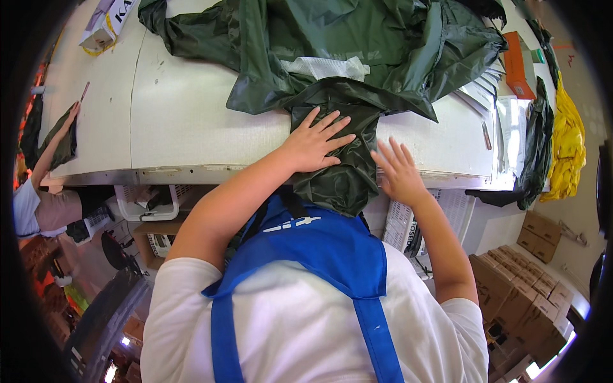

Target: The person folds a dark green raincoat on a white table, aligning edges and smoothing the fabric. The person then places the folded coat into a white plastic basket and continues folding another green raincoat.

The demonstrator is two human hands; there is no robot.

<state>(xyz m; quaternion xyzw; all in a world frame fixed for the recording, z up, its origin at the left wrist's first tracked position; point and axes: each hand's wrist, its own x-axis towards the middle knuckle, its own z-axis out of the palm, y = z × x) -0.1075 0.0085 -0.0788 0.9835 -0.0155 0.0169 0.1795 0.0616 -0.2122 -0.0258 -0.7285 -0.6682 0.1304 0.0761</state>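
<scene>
A dark green rain jacket (332,38) lies spread over the white table, with its hood (348,182) drooping over the near edge toward me. My left hand (317,142) rests flat on the hood, fingers spread. Just right of the hood is my right hand (399,171), its fingers apart and slightly blurred, with nothing held in it. I cannot tell whether it touches the cloth. A piece of white mesh lining (327,67) shows at the jacket's neck opening.
The white table (191,96) has a metal front edge. An orange box (519,65), papers (479,92) and yellow garments (565,140) are at the right. A white box (105,25) stands far left, near another person's arm (54,140). Cartons (523,300) are stacked lower right.
</scene>
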